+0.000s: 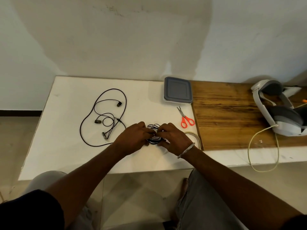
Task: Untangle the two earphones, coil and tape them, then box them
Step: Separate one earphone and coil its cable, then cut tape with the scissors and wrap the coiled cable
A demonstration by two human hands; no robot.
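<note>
Earphone coil between left hand and right hand, in both hands' pinch

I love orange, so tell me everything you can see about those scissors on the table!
The scissors are small, with two bright orange loop handles that look plastic and thin grey metal blades, almost closed. They lie flat on the white table, blades pointing away toward the grey-lidded container, handles toward the clear tape roll. The wooden board starts just to their right. Only the table touches them.
</note>
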